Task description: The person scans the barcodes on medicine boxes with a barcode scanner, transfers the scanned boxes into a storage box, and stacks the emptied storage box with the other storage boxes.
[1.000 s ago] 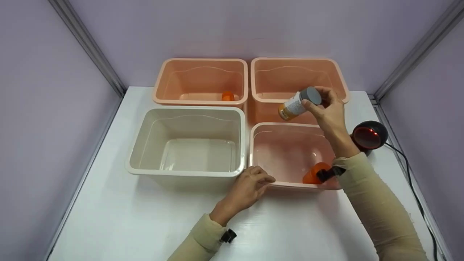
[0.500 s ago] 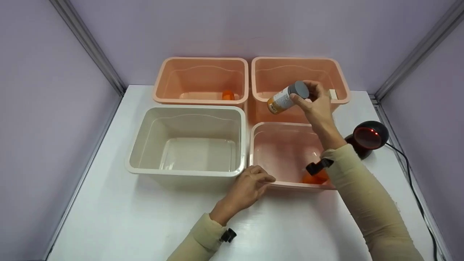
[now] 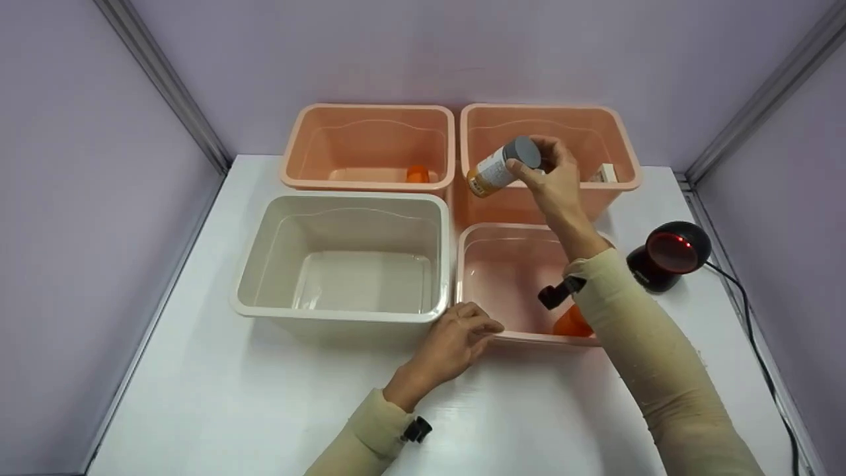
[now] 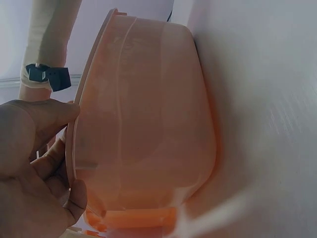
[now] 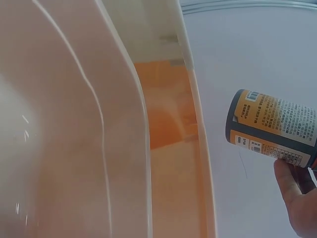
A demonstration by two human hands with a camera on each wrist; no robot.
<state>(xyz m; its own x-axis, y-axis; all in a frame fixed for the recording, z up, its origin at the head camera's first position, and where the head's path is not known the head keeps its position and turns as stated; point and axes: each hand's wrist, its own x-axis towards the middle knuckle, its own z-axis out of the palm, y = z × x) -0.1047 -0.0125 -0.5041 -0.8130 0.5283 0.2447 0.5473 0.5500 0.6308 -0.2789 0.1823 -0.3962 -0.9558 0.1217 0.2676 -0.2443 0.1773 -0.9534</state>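
In the head view my right hand (image 3: 558,185) holds a bottle (image 3: 494,170) by its grey cap, tilted, at the front rim of the back right salmon bin (image 3: 548,110). The right wrist view shows the bottle's orange and white printed label (image 5: 270,119), with fingertips below it. My left hand (image 3: 456,344) grips the near left corner of the pale pink bin (image 3: 509,227). Thumb and fingers pinch that bin's rim in the left wrist view. Inside the pink bin lies an orange item (image 3: 572,322), partly covered by my right sleeve.
An off-white bin (image 3: 344,316) stands left of the pink one. Behind it is another salmon bin (image 3: 370,109) with an orange item (image 3: 417,174) inside. A small white box (image 3: 606,173) lies in the back right bin. A black scanner (image 3: 673,251) with a cable stands right.
My right hand has moved left and away from me with the bottle, uncovering the white box in the back right bin. My left hand stays on the pink bin's rim.
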